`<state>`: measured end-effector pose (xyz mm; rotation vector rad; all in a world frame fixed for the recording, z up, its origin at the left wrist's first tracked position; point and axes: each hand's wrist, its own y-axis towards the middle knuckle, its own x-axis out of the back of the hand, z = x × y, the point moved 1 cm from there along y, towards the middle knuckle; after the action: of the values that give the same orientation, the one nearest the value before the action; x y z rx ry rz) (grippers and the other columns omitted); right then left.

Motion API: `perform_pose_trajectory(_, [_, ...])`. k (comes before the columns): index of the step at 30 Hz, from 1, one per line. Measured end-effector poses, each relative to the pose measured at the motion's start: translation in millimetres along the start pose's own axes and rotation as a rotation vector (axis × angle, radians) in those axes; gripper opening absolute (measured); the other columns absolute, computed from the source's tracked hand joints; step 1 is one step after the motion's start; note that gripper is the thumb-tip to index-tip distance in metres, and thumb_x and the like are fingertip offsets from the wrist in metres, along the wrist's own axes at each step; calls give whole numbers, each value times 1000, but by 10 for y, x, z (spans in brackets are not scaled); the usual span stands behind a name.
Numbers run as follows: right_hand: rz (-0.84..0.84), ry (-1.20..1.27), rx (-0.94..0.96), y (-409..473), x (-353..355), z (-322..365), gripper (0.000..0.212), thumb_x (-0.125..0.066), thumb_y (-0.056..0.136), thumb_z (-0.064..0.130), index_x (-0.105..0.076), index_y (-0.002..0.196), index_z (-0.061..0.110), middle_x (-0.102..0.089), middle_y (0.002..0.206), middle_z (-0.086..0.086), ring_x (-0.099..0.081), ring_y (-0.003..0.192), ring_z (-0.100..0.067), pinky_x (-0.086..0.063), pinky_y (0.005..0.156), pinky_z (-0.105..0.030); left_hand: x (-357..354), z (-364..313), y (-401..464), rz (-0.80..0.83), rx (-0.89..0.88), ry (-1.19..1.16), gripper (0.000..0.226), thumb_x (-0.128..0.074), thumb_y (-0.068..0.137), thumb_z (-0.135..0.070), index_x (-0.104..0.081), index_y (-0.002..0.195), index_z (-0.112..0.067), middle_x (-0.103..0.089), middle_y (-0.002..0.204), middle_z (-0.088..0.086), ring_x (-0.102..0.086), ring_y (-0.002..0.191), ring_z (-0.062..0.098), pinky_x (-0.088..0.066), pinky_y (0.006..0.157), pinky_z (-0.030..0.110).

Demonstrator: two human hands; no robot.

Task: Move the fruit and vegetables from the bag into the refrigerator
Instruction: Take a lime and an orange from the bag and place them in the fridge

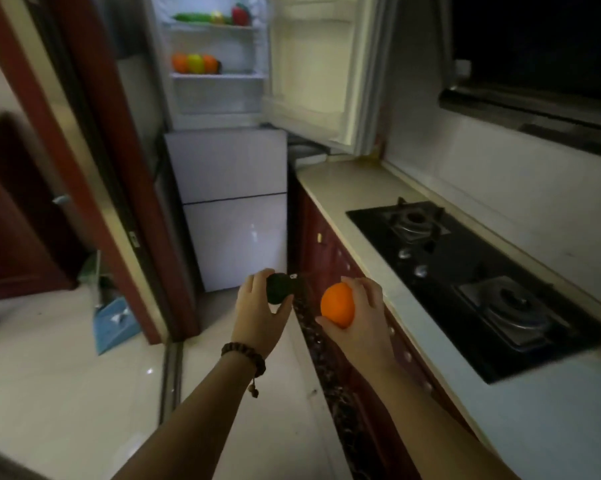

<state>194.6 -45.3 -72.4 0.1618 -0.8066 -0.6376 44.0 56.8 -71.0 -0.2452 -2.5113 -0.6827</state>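
Note:
My left hand (261, 308) grips a dark green, avocado-like fruit (280, 288) in front of me. My right hand (363, 315) holds an orange (337, 304) beside it, near the counter's edge. Ahead stands the white refrigerator (230, 188) with its upper door (323, 64) swung open to the right. Its top shelf carries a green cucumber (191, 18), a yellowish fruit and a red one (241, 13). The shelf below holds two oranges and a yellow-green fruit (194, 63). No bag is in view.
A counter (354, 188) with a black gas hob (465, 271) runs along the right, above dark red cabinets (326, 251). A red door frame (95, 161) stands at the left. A blue dustpan-like object (115, 323) lies on the tiled floor.

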Motion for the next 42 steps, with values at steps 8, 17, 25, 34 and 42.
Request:
perform_pose_trajectory(8, [-7,-2,127,1346,-805,-9,78,-80,69,39,-38,134,31,-32,139,1,-40,115,-13,-38,84,-23,28,564,1238,-89,55,75,50,-71,81,-21,-48,124,-12,-53,122,5,-52,109,19,-46,93,29])
perform_pose_trajectory(17, [12,65,227,3607,-1419,65,78,-81,66,40,-40,132,29,-33,136,-2,-46,116,-27,-51,87,-41,63,998,3298,-171,78,149,49,-69,82,-25,-48,125,-13,-52,122,5,-52,109,18,-43,93,25])
perform_pose_trajectory(25, [9,99,341,5175,-2044,347,76,-84,64,30,-46,130,21,-35,135,-8,-48,113,-30,-48,84,-37,125,1539,4693,-247,55,156,51,-69,82,-25,-47,126,-15,-50,125,3,-47,107,10,-44,93,24])
perform_pose_trajectory(34, [-16,72,374,6769,-3112,615,79,-84,66,26,-44,133,18,-34,137,-9,-43,120,-29,-43,90,-33,126,2460,6372,-289,0,138,49,-70,82,-26,-48,124,-14,-49,118,-1,-48,101,7,-42,84,16])
perform_pose_trajectory(42, [-27,53,366,8373,-3768,1037,78,-82,68,33,-41,134,25,-29,138,-4,-41,119,-23,-40,88,-27,236,3012,8154,-261,-57,74,47,-71,81,-24,-50,122,-15,-52,113,-3,-50,99,6,-38,84,13])
